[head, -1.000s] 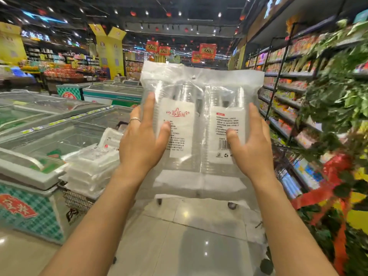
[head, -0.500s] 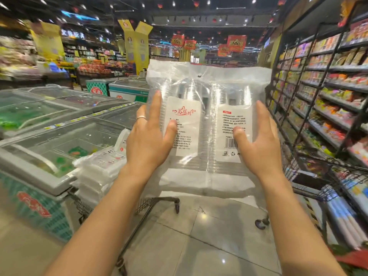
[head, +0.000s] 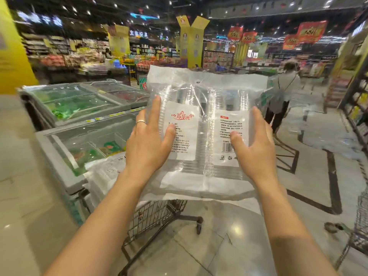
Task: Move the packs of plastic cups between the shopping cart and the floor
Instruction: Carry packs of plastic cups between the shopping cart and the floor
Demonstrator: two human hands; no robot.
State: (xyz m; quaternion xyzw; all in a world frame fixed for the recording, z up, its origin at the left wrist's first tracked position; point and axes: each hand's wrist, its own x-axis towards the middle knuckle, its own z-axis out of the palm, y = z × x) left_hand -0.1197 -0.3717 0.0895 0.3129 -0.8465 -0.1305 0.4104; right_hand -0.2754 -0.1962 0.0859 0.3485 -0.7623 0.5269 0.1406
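Carry step, likely: over the glossy tiled floor (head: 229, 251) and the dark wire shopping cart (head: 151, 216), you hold the clear plastic pack of cups (head: 207, 92) upright in mid-air. Left hand (head: 147, 144) and right hand (head: 256, 148) fingers pinch its sides. Next: lower it flat; cart or floor, can't tell. Obstacles: grey chest freezers (head: 57, 162) on the left, bystander (head: 282, 90) ahead.
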